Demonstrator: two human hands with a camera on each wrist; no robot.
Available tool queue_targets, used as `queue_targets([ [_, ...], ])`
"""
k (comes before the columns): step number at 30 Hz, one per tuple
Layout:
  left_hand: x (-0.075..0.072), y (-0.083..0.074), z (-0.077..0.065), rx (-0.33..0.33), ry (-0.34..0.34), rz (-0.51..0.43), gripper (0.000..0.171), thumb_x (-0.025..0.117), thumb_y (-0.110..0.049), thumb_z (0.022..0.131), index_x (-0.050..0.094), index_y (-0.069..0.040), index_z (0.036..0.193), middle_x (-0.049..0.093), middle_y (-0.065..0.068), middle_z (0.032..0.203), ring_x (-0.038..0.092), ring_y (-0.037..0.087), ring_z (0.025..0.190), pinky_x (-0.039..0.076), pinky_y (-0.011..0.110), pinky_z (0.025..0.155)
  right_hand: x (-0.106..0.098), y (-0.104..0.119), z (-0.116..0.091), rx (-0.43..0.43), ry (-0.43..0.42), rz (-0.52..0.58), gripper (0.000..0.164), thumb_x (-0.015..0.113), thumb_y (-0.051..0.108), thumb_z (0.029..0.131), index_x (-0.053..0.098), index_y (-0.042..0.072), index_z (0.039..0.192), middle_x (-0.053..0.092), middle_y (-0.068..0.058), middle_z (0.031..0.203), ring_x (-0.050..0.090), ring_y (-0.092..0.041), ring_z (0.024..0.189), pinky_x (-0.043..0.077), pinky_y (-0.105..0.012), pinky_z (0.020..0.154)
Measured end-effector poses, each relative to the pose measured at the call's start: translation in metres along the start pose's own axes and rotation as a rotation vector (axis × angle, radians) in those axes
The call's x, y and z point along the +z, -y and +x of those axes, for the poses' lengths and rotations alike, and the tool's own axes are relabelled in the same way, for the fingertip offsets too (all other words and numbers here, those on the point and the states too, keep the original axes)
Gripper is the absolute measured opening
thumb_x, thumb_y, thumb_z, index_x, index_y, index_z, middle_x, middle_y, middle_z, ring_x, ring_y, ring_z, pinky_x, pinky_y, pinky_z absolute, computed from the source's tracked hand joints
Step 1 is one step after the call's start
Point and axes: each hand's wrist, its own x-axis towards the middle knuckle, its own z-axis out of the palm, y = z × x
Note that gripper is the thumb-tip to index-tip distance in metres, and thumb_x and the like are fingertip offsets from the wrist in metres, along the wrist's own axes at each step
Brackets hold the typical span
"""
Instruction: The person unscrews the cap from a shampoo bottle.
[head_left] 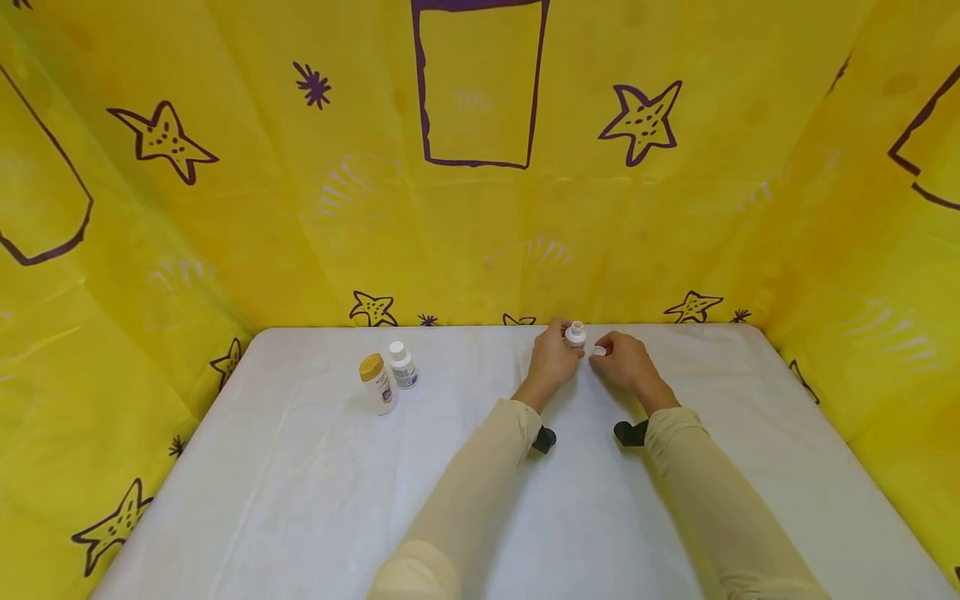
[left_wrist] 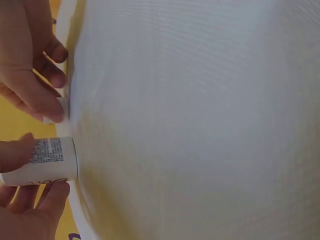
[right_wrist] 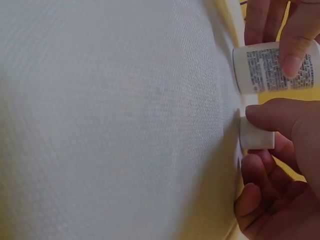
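A small white bottle [head_left: 575, 336] with an uncapped neck stands near the table's back edge. My left hand [head_left: 553, 360] grips it, thumb on one side and fingers on the other; printed text shows on the bottle [right_wrist: 272, 69] in the right wrist view. Just right of it, my right hand [head_left: 624, 362] pinches a white screw cap [head_left: 598, 351] between thumb and fingers. In the right wrist view the cap [right_wrist: 257, 134] touches the tabletop, apart from the bottle.
To the left on the white-covered table [head_left: 300, 467] stand a capped white bottle [head_left: 403, 367] and a white bottle with a yellow lid [head_left: 378, 385], side by side. A yellow patterned curtain [head_left: 465, 233] rises behind the back edge and along both sides.
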Motion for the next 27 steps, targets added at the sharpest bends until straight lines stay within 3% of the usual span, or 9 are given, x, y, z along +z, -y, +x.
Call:
queue_targets([
  [6, 0.0001, -0.0003, 0.0012, 0.027, 0.019, 0.064, 0.049, 0.075, -0.006, 0.091, 0.053, -0.010, 0.135, 0.069, 0.011, 0.131, 0.065, 0.023, 0.120, 0.051, 0.039, 0.107, -0.0022, 0.0001, -0.0003, 0.004, 0.023, -0.010, 0.042, 0.065, 0.024, 0.095, 0.062, -0.007, 0.124, 0.067, -0.022, 0.110, 0.059, -0.035, 0.101, 0.049, -0.050, 0.098],
  [18, 0.0017, -0.0002, -0.0012, 0.014, 0.028, 0.069, 0.053, 0.075, -0.006, 0.090, 0.051, -0.008, 0.138, 0.064, 0.010, 0.137, 0.062, 0.023, 0.126, 0.048, 0.038, 0.112, -0.0006, -0.0039, -0.0003, -0.013, 0.046, 0.014, 0.046, 0.065, 0.022, 0.094, 0.059, -0.007, 0.129, 0.065, -0.023, 0.114, 0.058, -0.034, 0.101, 0.049, -0.050, 0.096],
  [22, -0.0008, -0.0040, -0.0041, 0.034, 0.048, 0.134, 0.061, 0.080, -0.011, 0.088, 0.049, -0.006, 0.140, 0.062, 0.011, 0.137, 0.061, 0.024, 0.127, 0.046, 0.037, 0.114, -0.0034, -0.0058, -0.0039, -0.028, 0.048, 0.053, 0.054, 0.067, 0.024, 0.093, 0.052, -0.008, 0.134, 0.062, -0.027, 0.120, 0.058, -0.037, 0.106, 0.048, -0.052, 0.101],
  [27, -0.0072, -0.0047, -0.0071, 0.054, 0.073, 0.258, 0.071, 0.082, -0.020, 0.087, 0.043, -0.006, 0.145, 0.058, 0.013, 0.139, 0.059, 0.026, 0.128, 0.045, 0.036, 0.115, -0.0098, -0.0087, -0.0073, 0.009, 0.119, 0.078, 0.061, 0.067, 0.031, 0.096, 0.045, -0.005, 0.140, 0.058, -0.029, 0.130, 0.056, -0.040, 0.114, 0.046, -0.055, 0.107],
])
